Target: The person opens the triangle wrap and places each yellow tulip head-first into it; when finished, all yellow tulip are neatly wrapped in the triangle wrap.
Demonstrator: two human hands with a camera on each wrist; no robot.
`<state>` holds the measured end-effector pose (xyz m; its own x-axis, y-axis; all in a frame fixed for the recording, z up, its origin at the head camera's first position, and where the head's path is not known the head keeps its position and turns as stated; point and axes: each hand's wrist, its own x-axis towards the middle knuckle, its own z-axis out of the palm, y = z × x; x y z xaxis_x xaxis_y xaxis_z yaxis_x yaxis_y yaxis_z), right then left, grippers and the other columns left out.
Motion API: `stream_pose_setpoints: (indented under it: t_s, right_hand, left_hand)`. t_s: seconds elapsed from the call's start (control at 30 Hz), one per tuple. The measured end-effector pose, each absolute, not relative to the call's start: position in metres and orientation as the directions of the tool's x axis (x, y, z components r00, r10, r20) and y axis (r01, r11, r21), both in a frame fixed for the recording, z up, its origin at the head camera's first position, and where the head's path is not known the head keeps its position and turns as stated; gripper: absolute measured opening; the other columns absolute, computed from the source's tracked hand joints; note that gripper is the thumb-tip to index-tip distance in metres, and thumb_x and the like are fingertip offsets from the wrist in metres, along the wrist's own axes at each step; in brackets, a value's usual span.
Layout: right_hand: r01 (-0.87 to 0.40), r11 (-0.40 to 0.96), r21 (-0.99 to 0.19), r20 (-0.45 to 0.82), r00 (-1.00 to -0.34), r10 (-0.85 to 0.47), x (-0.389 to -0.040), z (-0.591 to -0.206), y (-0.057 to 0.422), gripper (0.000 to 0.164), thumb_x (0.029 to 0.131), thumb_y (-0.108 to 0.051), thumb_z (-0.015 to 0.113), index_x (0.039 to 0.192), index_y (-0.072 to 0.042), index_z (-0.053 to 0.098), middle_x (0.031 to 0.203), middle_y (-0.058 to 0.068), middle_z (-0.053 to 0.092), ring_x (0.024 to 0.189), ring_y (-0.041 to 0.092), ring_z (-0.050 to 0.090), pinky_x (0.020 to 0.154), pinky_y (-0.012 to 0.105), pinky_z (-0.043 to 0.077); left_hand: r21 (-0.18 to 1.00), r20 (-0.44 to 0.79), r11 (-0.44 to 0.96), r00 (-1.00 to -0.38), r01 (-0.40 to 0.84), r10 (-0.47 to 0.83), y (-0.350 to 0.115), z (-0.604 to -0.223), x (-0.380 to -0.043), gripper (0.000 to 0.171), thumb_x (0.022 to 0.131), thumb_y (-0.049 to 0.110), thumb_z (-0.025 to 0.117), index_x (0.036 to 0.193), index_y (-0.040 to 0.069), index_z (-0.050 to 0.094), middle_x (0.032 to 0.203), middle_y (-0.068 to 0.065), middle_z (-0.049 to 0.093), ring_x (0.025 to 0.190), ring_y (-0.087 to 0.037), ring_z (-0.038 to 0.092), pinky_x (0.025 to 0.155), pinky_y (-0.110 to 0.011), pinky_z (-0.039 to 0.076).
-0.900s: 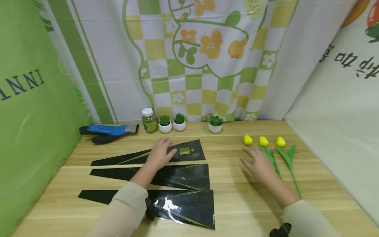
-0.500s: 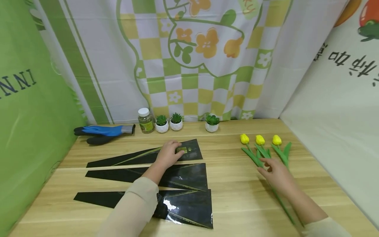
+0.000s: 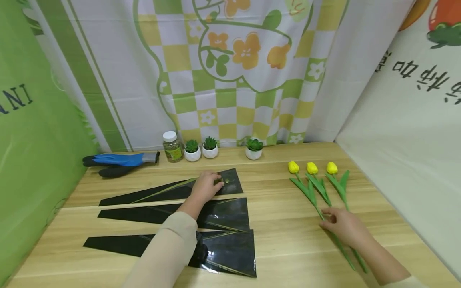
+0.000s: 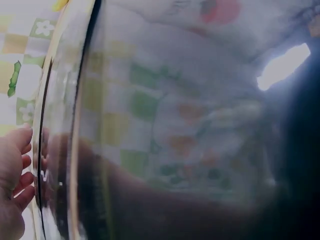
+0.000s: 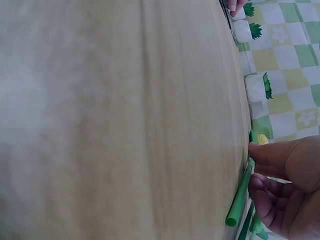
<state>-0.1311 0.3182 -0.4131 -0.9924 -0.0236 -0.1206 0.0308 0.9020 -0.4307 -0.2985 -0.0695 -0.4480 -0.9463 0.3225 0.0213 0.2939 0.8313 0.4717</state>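
Observation:
Three black tapered flower sleeves with gold lines lie one before another on the table: the far sleeve, the middle sleeve and the near sleeve. My left hand rests over the far sleeve's wide end, its fingers loosely bent and partly covering the gold label. To the right lie three yellow artificial tulips: left tulip, middle tulip and right tulip. My right hand is at their green stems, thumb and forefinger apart beside the left tulip's stem; the palm hides part of the stems.
Along the back edge stand a white-capped jar, two potted succulents side by side and another potted succulent. Blue and black work gloves lie at the back left. Printed cloth hangs behind, with fabric walls on both sides.
My right hand has moved from near the tulip heads down toward the lower stems. My left hand has shifted slightly right along the far sleeve. The view has drifted slightly right.

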Motion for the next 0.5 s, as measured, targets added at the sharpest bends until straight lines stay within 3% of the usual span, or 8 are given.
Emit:
stream_pose_setpoints:
  t_s: [0.33,0.5]
  right_hand:
    - [0.031,0.903,-0.429,-0.135,-0.990,-0.030,-0.1313,-0.4161,0.3198,0.042,0.092,-0.023,0.066,0.121,0.007,0.062,0.096,0.014,0.073,0.088,0.032,0.068,0.073,0.049,0.056]
    - [0.051,0.896,-0.441,-0.156,-0.988,-0.020,-0.1327,-0.4151,0.3197,0.041,0.093,-0.020,0.064,0.121,0.008,0.061,0.098,0.016,0.072,0.089,0.033,0.068,0.073,0.048,0.056]
  left_hand:
    - [0.399,0.059,0.854,-0.939,0.333,0.338,-0.0688,-0.4487,-0.2961,0.033,0.096,0.030,0.063,0.121,0.010,0.070,0.132,-0.010,0.064,0.126,-0.031,0.056,0.107,-0.045,0.045]
    - [0.338,0.079,0.882,-0.943,0.330,0.323,-0.0669,-0.4500,-0.2934,0.032,0.095,0.034,0.064,0.118,0.014,0.073,0.123,-0.005,0.070,0.116,-0.026,0.063,0.098,-0.043,0.052]
